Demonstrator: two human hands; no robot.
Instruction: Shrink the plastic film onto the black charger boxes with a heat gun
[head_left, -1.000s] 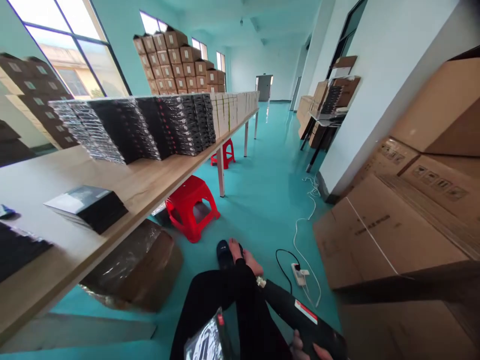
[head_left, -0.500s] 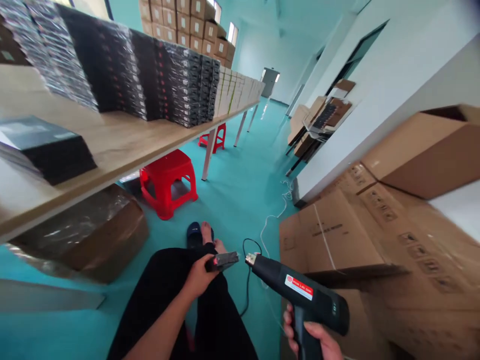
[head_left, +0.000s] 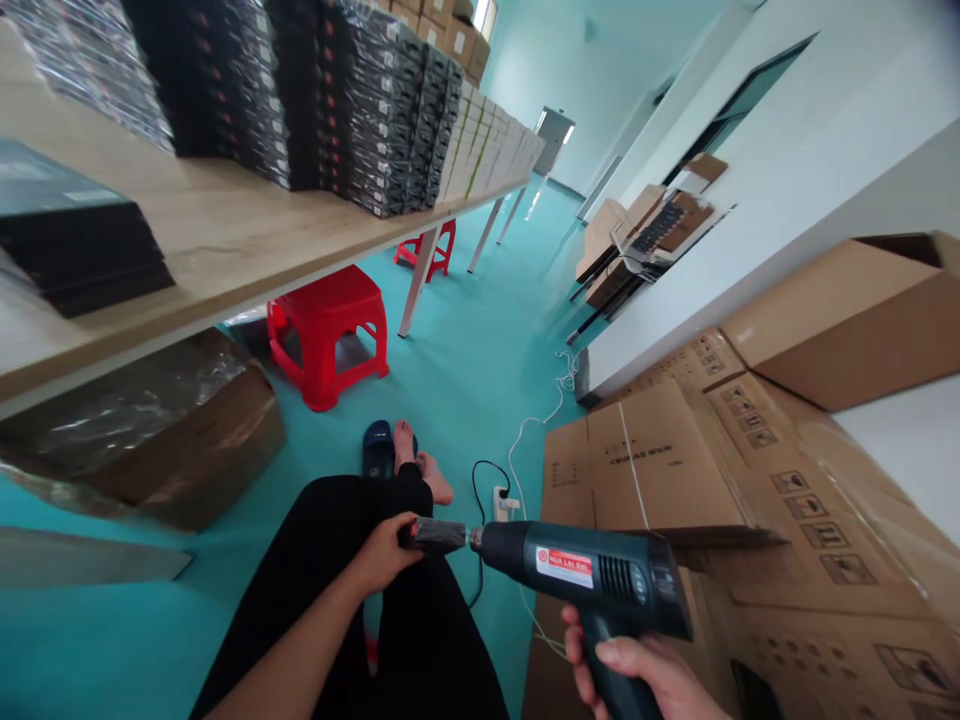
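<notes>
My left hand (head_left: 386, 556) is closed around one end of a small dark box (head_left: 441, 534) with a glossy, film-like surface, held above my lap. Wrapped round the grip of a black heat gun (head_left: 574, 570), my right hand (head_left: 630, 665) keeps it level, its metal nozzle pointing left. The nozzle's tip is right by the box's free end; whether they touch I cannot tell. A red and white label shows on the gun's side.
On the left, a wooden table (head_left: 247, 235) bears stacks of film-wrapped dark boxes (head_left: 375, 110). A red stool (head_left: 330, 330) stands beside it. Large cartons (head_left: 645, 460) fill the right side. A power strip (head_left: 504, 503) and cords lie on the floor.
The heat gun has moved left, and its nozzle is now closer to the box. The box has turned to lie more level. The view has shifted, uncovering the power strip.
</notes>
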